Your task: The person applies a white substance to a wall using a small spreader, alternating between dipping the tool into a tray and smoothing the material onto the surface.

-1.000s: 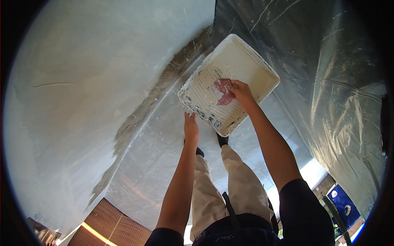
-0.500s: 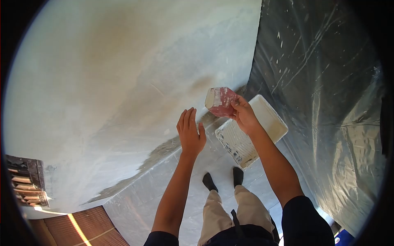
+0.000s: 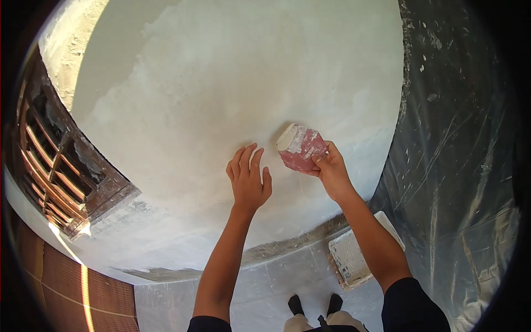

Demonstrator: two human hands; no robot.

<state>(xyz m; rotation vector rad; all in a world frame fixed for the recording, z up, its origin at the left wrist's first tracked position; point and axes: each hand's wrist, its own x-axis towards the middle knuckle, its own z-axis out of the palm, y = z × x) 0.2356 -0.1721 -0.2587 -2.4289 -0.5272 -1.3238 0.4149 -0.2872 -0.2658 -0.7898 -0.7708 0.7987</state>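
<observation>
A reddish, palm-sized piece [image 3: 306,152] with pale, whitish matter along its upper left edge is held in my right hand [image 3: 331,169], thumb on its face and fingers behind. It is in front of the pale wall [image 3: 221,99]; whether it touches the wall I cannot tell. To its left, my left hand [image 3: 250,177] is raised with its fingers spread and nothing in it, near or on the wall surface.
A white-smeared tray [image 3: 351,260] lies on the grey floor [image 3: 287,276], partly behind my right forearm. Dark plastic sheeting [image 3: 448,166] hangs at the right. A slatted window frame [image 3: 61,160] is at the left, above a brown woven panel [image 3: 110,293].
The view has tilted up, showing more wall and window, with the tray and feet lower in view. My left hand's fingers have spread wider. The reddish piece remains in my right hand.
</observation>
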